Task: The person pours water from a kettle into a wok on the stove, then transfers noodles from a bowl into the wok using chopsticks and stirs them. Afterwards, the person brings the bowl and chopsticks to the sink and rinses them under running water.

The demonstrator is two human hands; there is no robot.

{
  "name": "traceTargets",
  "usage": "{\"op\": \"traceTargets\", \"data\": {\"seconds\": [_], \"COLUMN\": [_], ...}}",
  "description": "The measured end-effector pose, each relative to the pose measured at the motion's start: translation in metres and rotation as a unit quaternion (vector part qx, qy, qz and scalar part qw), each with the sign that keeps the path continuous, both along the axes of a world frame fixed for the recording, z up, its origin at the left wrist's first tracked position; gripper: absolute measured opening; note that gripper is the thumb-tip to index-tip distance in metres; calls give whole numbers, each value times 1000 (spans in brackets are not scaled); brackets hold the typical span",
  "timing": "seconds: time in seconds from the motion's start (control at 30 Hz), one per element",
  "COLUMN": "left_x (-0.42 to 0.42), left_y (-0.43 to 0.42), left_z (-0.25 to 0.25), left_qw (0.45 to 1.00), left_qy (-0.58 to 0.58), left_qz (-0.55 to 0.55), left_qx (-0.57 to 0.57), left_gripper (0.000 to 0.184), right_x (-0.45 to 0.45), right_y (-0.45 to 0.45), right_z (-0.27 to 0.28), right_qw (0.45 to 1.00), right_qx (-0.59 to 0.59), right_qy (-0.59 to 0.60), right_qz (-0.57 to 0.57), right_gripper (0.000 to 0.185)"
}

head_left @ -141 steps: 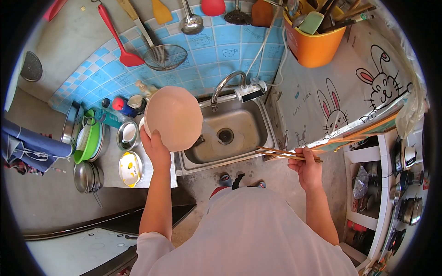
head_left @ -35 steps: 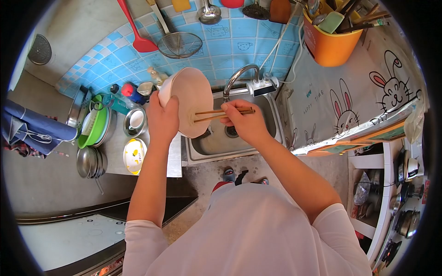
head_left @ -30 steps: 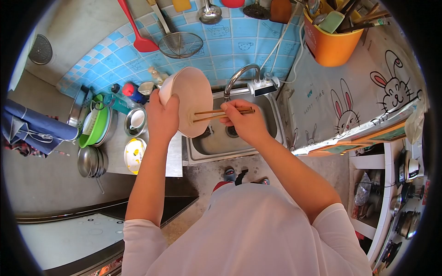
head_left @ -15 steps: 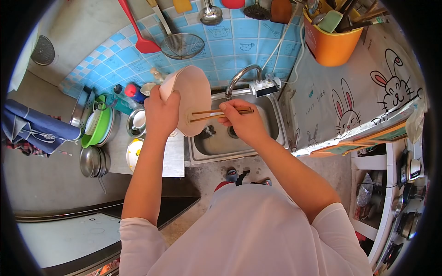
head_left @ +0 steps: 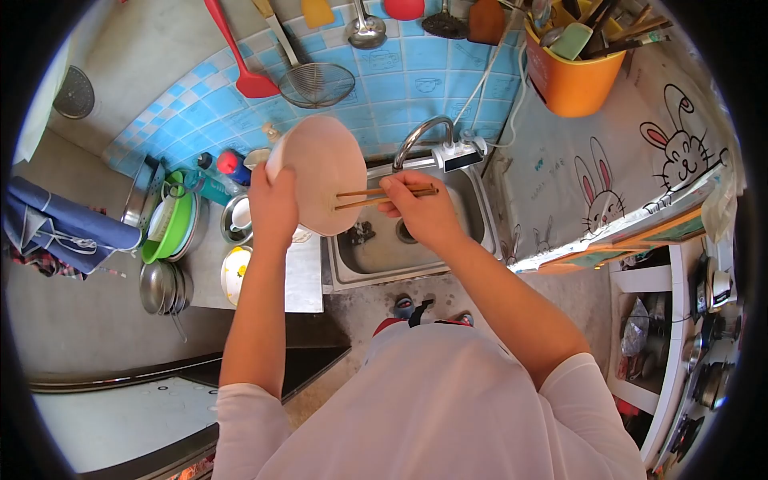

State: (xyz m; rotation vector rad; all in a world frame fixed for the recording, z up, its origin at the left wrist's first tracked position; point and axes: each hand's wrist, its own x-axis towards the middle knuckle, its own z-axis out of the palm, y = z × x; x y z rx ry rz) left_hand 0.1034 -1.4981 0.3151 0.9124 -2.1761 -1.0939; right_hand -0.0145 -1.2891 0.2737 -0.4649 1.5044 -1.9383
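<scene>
My left hand grips the side of a large pale bowl, tipped so that its inside faces right. A pair of chopsticks is held in my right hand, with the tips at the lower inner surface of the bowl. Whether anything is pinched between those tips is too small to tell. Behind and below both hands lies the steel sink, with a dark clump on its left side and a drain in its basin. A curved faucet rises at the back of the sink.
Left of the sink are a metal bowl, a patterned dish, bottles and a green basin. A strainer and several utensils hang on the tiled wall. An orange utensil bucket stands on the right counter.
The bowl has turned so more of its inside shows, and my left hand has shifted slightly left and down. My right hand with the chopsticks has hardly moved.
</scene>
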Motion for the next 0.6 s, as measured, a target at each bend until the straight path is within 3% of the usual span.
{"op": "traceTargets", "data": {"seconds": [0.07,0.1,0.17,0.3,0.6], "left_x": [11,14,23,34,51], "left_y": [-13,-7,8,31,156], "left_z": [-47,-54,-69,-94,-80], "left_qw": [964,963,869,833,898], "left_qy": [166,165,216,249,178], "left_qz": [24,18,94,77,-77], "left_qx": [207,213,435,488,395], "left_gripper": [57,57,49,51,57], "right_x": [-7,-10,-16,-17,37], "right_y": [1,3,13,47,215], "right_z": [-7,-10,-14,-16,-5], "right_qw": [1000,998,997,993,992], "right_qx": [14,27,51,91,70], "right_qy": [25,50,59,77,3], "right_qz": [-8,-11,-11,6,-102], "right_gripper": [20,19,19,19,18]}}
